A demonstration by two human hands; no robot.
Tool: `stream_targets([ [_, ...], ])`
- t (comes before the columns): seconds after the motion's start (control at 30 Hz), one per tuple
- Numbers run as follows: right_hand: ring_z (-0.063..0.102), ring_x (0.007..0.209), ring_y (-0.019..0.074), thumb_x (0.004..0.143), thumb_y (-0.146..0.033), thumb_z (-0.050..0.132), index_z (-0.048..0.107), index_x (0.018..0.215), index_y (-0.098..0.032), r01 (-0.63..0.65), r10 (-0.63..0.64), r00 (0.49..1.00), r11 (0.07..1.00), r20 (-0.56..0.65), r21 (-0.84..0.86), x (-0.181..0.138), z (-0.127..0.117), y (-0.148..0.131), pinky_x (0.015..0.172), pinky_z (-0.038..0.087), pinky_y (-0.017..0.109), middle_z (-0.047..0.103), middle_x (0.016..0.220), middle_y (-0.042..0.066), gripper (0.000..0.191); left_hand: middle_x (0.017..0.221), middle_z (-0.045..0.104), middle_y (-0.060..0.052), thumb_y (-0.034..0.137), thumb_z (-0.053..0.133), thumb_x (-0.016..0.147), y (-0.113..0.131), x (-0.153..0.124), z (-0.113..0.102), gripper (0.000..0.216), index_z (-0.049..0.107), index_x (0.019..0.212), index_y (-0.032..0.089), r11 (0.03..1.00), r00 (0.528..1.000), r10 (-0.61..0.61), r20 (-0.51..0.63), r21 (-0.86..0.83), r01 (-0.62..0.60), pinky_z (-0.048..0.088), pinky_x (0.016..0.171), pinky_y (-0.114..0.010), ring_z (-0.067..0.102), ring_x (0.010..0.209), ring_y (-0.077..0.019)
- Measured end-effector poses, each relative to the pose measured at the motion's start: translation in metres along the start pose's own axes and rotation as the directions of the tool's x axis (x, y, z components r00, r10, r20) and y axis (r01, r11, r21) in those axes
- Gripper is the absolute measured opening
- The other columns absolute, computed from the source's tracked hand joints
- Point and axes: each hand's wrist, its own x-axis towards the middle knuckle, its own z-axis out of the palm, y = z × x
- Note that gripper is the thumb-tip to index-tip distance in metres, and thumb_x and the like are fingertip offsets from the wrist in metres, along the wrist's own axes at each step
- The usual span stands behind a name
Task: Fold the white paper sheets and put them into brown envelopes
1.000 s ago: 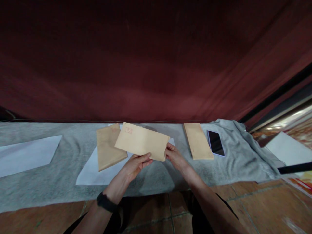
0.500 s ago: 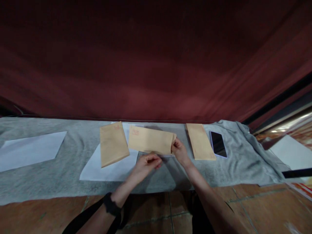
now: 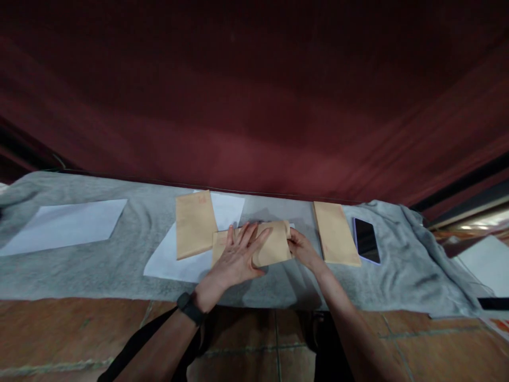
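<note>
A tan paper envelope (image 3: 274, 246) lies in front of me, long side across the surface. My left hand (image 3: 237, 259) rests on its left half, palm down with fingers spread, hiding most of the faint red print there. At the right end, my right hand (image 3: 301, 248) pinches the envelope's edge beside its flap. A small white edge shows near those fingers; whether it is paper inside cannot be made out. Left of my hands, another tan envelope (image 3: 195, 225) lies on white sheets (image 3: 161, 260).
On the right are a stack of tan envelopes (image 3: 337, 233) and a phone (image 3: 366, 240) with a dark screen. A white sheet (image 3: 67, 225) lies far left. Grey cloth (image 3: 131, 276) covers the narrow surface, with a dark red wall-like backing (image 3: 246, 132) behind it.
My left hand has gone from curled below the envelope to spread flat on top of it. The envelope has come lower and nearer to me; my right hand stays at its right end.
</note>
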Motion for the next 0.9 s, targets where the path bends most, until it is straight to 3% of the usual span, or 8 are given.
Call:
stream_targets([
  [0.1, 0.068, 0.093, 0.0232, 0.080, -0.039, 0.071, 0.071, 0.102, -0.030, -0.007, 0.007, 1.000, 1.000, 0.016, -0.007, -0.001, 0.001, -0.004, 0.076, 0.056, 0.033, 0.075, 0.091, -0.001, 0.024, 0.170, 0.016, -0.019, 0.058, 0.082, 0.070, -0.010, 0.001, 0.001, 0.121, 0.011, 0.164, 0.029, 1.000, 1.000, -0.004, 0.025, -0.030, 0.005, 0.001, 0.122, -0.068, 0.016, 0.156, -0.0407],
  [0.3, 0.069, 0.084, 0.0227, 0.074, -0.039, 0.072, 0.069, 0.094, -0.028, -0.049, 0.045, 0.994, 0.998, -0.103, -0.033, -0.002, -0.001, -0.006, 0.076, 0.057, 0.035, 0.075, 0.087, 0.000, 0.023, 0.160, 0.036, -0.017, 0.049, 0.083, 0.071, -0.008, 0.002, -0.005, 0.115, 0.016, 0.163, 0.031, 0.998, 0.999, 0.033, -0.023, -0.055, -0.034, 0.000, 0.122, -0.067, 0.035, 0.147, -0.0387],
  [0.6, 0.068, 0.080, 0.0231, 0.069, -0.044, 0.071, 0.064, 0.103, -0.023, -0.141, 0.102, 0.965, 0.978, -0.241, -0.151, -0.004, -0.014, 0.004, 0.076, 0.055, 0.037, 0.075, 0.089, 0.004, 0.041, 0.162, 0.034, -0.015, 0.038, 0.083, 0.076, 0.009, 0.009, -0.010, 0.109, 0.017, 0.163, 0.032, 0.998, 0.995, 0.064, -0.080, 0.024, -0.062, -0.002, 0.123, -0.066, 0.030, 0.149, -0.0394],
  [0.7, 0.066, 0.077, 0.0232, 0.072, -0.046, 0.066, 0.062, 0.095, -0.022, -0.165, 0.017, 0.930, 0.912, -0.368, -0.375, -0.007, -0.020, 0.003, 0.074, 0.053, 0.036, 0.072, 0.084, 0.005, 0.033, 0.164, 0.032, -0.016, 0.037, 0.082, 0.077, 0.012, 0.008, -0.008, 0.110, 0.014, 0.164, 0.031, 0.996, 0.994, 0.074, -0.081, 0.046, -0.070, -0.001, 0.123, -0.066, 0.029, 0.151, -0.0389],
  [0.8, 0.064, 0.075, 0.0224, 0.076, -0.049, 0.066, 0.059, 0.091, -0.023, -0.218, -0.170, 0.837, 0.768, -0.520, -0.602, -0.015, -0.025, -0.001, 0.072, 0.051, 0.035, 0.069, 0.084, 0.006, 0.031, 0.165, 0.029, -0.019, 0.036, 0.082, 0.078, 0.013, 0.007, -0.006, 0.112, 0.010, 0.164, 0.029, 0.995, 0.994, 0.079, -0.071, 0.058, -0.075, -0.001, 0.123, -0.066, 0.028, 0.152, -0.0389],
  [0.83, 0.063, 0.074, 0.0220, 0.078, -0.050, 0.066, 0.058, 0.090, -0.023, -0.229, -0.208, 0.813, 0.745, -0.544, -0.627, -0.018, -0.026, -0.003, 0.071, 0.051, 0.034, 0.069, 0.083, 0.006, 0.031, 0.166, 0.027, -0.019, 0.036, 0.081, 0.078, 0.014, 0.007, -0.006, 0.112, 0.010, 0.164, 0.028, 0.995, 0.994, 0.082, -0.067, 0.059, -0.079, -0.001, 0.123, -0.066, 0.028, 0.152, -0.0392],
  [0.9, 0.064, 0.073, 0.0213, 0.081, -0.053, 0.064, 0.059, 0.087, -0.023, -0.190, -0.200, 0.824, 0.784, -0.529, -0.591, -0.023, -0.025, -0.007, 0.072, 0.051, 0.033, 0.069, 0.080, 0.005, 0.030, 0.168, 0.024, -0.020, 0.035, 0.081, 0.079, 0.014, 0.007, -0.006, 0.112, 0.009, 0.164, 0.028, 0.995, 0.994, 0.086, -0.061, 0.053, -0.083, -0.001, 0.123, -0.065, 0.026, 0.153, -0.0400],
])
